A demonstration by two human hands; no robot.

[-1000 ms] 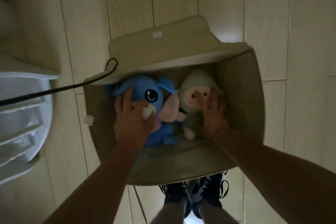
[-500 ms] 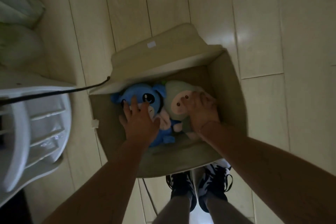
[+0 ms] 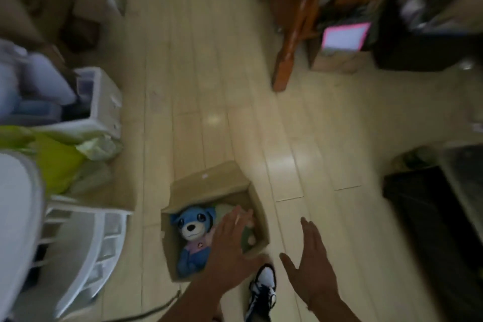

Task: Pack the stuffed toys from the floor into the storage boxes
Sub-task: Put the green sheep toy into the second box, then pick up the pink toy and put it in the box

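Hovering with fingers spread: left hand (image 3: 230, 240) above the cardboard box (image 3: 209, 185) holding a blue stuffed toy (image 3: 192, 232), right hand (image 3: 311, 266) over pale floor (image 3: 209, 86).

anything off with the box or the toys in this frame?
Nothing stands out. The blue plush dog lies face up inside the cardboard box, with a pale green plush beside it, mostly hidden by the left hand. The right hand hovers open over bare floor. The frame is motion-blurred.
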